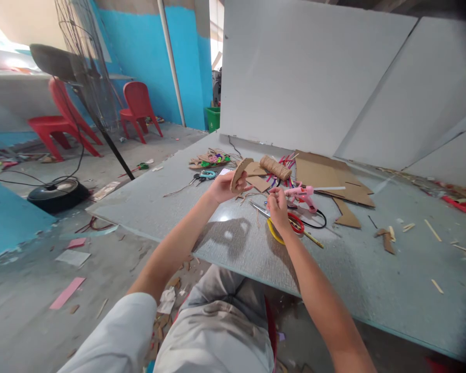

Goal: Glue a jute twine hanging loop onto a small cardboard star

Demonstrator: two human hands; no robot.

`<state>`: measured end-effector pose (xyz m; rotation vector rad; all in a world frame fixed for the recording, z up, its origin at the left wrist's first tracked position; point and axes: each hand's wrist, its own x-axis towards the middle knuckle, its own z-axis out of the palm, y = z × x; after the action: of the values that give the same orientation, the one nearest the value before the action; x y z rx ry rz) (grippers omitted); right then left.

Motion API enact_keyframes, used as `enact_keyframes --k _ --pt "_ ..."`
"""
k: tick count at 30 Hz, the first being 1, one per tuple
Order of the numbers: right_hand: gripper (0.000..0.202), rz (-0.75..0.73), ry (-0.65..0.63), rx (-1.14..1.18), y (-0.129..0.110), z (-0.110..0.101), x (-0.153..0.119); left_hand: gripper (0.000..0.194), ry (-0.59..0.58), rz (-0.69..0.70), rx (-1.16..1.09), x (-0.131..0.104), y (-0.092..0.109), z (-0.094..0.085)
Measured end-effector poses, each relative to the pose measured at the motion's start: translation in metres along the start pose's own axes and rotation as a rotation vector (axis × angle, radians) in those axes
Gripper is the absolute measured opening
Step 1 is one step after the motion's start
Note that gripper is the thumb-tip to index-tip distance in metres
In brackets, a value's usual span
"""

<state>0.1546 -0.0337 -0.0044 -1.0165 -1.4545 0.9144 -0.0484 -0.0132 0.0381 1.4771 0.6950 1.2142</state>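
My left hand [224,187] is closed around a curved cardboard piece [241,175], raised above the table and tilted. To its right, my right hand [277,206] is pinched, and a thin strand of twine [253,195] seems to run to its fingertips. Below that hand lie scissors [296,223] with yellow and red handles, blades toward the left. A pink glue gun [302,194] with a white glue stick rests just beyond my right fingers. Behind both hands, a roll of brown twine [275,167] lies on its side near cut cardboard pieces.
Cardboard sheets [326,176] lie at the back of the grey table [373,290]. Teal-handled pliers [207,175] and a decorated piece [209,158] sit at back left. Scraps [388,241] are scattered on the right. A standing fan [58,62] and red chairs [137,101] are off to the left.
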Motion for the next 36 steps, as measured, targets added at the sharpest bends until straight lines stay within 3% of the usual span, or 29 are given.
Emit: enact_keyframes --k 6,16,19,23,26,32,36 --pt "0.033 0.057 -0.086 -0.021 -0.008 0.001 -0.004 0.039 0.127 0.046 -0.18 -0.004 0.008 0.004" --pt "0.032 0.073 -0.257 -0.085 -0.005 0.008 -0.01 0.053 0.335 0.146 -0.286 -0.003 -0.005 0.001" --pt "0.032 0.064 -0.289 -0.107 -0.006 0.008 -0.011 0.052 0.332 0.113 -0.286 -0.003 -0.012 -0.003" --pt "0.032 0.049 -0.299 -0.12 -0.005 0.009 -0.01 0.029 0.291 0.024 -0.266 0.0 -0.023 -0.01" --pt "0.032 0.038 -0.294 -0.118 -0.003 0.009 -0.009 0.023 0.255 -0.03 -0.248 0.001 -0.028 -0.013" --pt "0.032 0.012 -0.285 -0.105 -0.002 0.009 -0.009 0.026 0.212 -0.041 -0.193 0.006 -0.03 -0.015" --pt "0.032 0.003 -0.316 -0.106 -0.003 0.01 -0.01 0.045 0.211 -0.006 -0.118 0.008 -0.032 -0.014"
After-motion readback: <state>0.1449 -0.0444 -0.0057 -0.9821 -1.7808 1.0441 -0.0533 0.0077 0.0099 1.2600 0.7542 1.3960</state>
